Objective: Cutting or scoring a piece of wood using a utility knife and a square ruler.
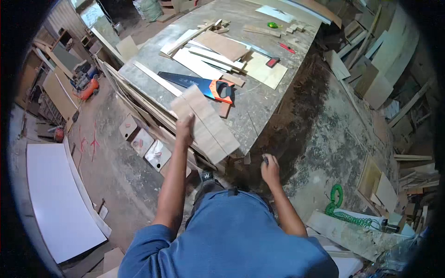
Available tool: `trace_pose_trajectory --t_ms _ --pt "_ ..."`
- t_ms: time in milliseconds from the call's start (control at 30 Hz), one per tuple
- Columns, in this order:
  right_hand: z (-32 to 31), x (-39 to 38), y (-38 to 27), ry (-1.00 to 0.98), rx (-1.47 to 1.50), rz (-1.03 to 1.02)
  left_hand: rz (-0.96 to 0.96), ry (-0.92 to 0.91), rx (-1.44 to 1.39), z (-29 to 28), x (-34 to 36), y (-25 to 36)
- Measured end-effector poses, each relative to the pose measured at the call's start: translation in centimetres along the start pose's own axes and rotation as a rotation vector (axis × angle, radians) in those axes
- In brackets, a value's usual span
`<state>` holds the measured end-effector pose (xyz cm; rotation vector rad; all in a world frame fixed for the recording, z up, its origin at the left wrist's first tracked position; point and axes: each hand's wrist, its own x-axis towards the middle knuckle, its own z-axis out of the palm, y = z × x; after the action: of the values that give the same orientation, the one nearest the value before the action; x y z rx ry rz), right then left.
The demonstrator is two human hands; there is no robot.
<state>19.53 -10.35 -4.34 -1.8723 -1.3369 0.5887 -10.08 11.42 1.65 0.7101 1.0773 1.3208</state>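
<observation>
My left hand (185, 129) is closed on the left edge of a pale wooden board (209, 126). Dark lines run along and across the board, which is tilted over the near corner of the worktable (259, 109). To the right of that corner, my right hand (270, 171) is closed in the air, apart from the board. A small dark thing shows at its fingers, too small to name. Just beyond the board lies a handsaw (191, 83) with an orange and black handle.
Wood offcuts (222, 45) are piled on the table, with a red marker-like tool (287, 47) and a green tape measure (273, 25) farther back. Boards lean against the table's left side. A green coiled hose (336, 197) and scrap wood lie at right; a white sheet (60, 194) lies at left.
</observation>
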Motion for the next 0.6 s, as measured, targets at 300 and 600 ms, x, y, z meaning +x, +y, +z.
trace_pose_trajectory --t_ms 300,600 --pt "8.5 11.4 -8.2 -0.266 0.24 0.058 -0.062 -0.071 0.101 1.6 -1.2 -0.8" --pt "11.1 12.2 -11.0 -0.112 0.308 -0.171 0.046 -0.048 -0.035 1.4 2.0 1.8"
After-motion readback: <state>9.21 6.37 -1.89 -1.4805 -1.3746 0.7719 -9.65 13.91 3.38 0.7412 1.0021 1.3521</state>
